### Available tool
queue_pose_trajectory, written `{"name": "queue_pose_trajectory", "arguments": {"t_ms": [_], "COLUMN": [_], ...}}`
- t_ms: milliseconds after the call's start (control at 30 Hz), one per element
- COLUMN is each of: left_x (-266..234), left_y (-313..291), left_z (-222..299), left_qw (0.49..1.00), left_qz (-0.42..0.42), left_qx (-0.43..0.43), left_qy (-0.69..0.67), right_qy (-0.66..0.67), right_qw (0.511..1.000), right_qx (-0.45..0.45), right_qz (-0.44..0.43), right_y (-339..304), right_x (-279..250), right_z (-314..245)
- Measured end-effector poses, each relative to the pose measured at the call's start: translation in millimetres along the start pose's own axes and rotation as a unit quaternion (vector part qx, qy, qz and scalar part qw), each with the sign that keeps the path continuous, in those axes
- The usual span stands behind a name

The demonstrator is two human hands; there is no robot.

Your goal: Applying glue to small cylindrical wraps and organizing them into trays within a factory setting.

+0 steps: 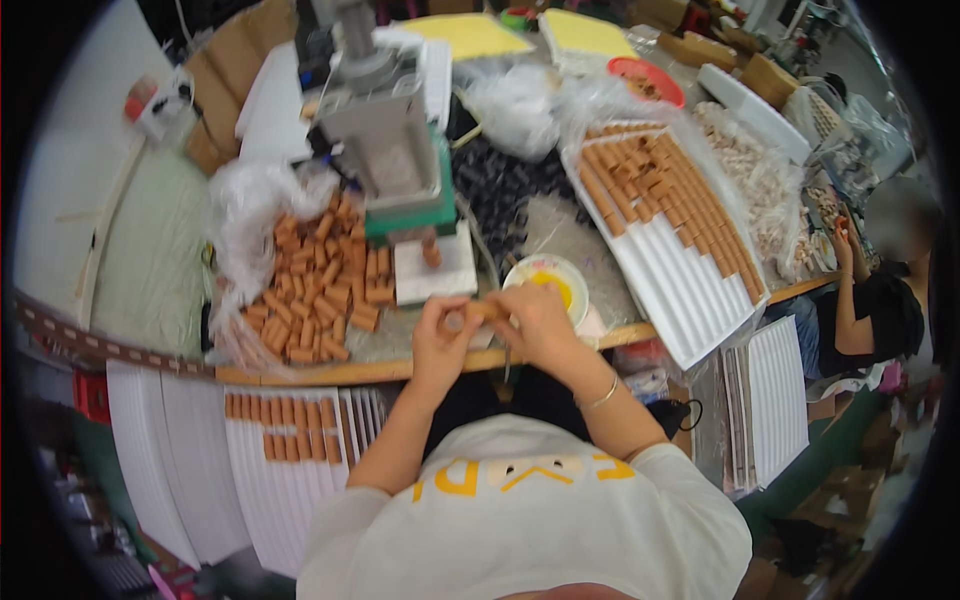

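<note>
Both hands meet at the counter [560, 346] edge, just below centre — the left hand [440, 335] and right hand [535, 318] curl inward, fingertips pinching one small tan cylinder [470, 318] between them. At ten o'clock lies a loose pile of cylinders [315, 290]; at two o'clock, a ribbed white tray [690, 300] — one small white bowl [560, 275] sits close by.

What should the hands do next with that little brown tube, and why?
Probably set the tube down on the white plate under the press. Both the left hand and the right hand pinch it just in front of that plate, where another tube already stands upright, with a pile of loose tubes beside it.
</note>
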State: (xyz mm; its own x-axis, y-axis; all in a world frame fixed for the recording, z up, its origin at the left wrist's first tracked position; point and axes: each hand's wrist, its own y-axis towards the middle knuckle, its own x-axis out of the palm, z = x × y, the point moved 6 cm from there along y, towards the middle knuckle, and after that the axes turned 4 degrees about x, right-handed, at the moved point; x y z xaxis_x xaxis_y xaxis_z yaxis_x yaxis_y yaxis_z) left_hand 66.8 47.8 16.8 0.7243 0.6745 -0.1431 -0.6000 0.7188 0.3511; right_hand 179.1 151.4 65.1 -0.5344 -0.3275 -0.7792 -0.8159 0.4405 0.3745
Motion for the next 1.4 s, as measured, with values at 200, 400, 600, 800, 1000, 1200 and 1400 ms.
{"name": "queue_pose_trajectory", "arguments": {"t_ms": [200,400,600,800,1000,1200,1400], "left_x": [-36.6,-59.8,-98.6,-62.8,-4.4,13.8,-18.9], "left_y": [57.6,73.4,34.6,16.7,3.1,-3.3,9.3], "left_z": [0.5,-48.2,-36.4,-14.5,-1.2,6.5,25.2], "left_qw": [0.971,0.969,0.993,0.935,0.918,0.988,0.955], "left_qz": [0.196,0.081,0.106,-0.132,-0.249,-0.137,-0.106], "left_qx": [0.082,0.011,-0.014,-0.146,-0.135,-0.074,0.102], "left_qy": [0.11,0.235,0.051,-0.295,-0.279,-0.017,0.256], "right_qy": [0.198,0.015,0.029,0.166,0.405,0.274,0.23], "right_qw": [0.974,0.992,0.988,0.978,0.906,0.954,0.959], "right_qx": [0.105,0.118,0.135,0.118,0.026,0.12,0.156], "right_qz": [-0.019,0.032,-0.069,-0.049,-0.116,-0.026,-0.047], "right_y": [44.3,81.5,88.8,49.8,12.6,-6.9,-8.8], "right_x": [29.1,75.7,95.9,31.0,11.1,4.5,-7.8], "right_z": [33.6,29.3,30.2,14.3,-7.9,7.0,29.2]}}
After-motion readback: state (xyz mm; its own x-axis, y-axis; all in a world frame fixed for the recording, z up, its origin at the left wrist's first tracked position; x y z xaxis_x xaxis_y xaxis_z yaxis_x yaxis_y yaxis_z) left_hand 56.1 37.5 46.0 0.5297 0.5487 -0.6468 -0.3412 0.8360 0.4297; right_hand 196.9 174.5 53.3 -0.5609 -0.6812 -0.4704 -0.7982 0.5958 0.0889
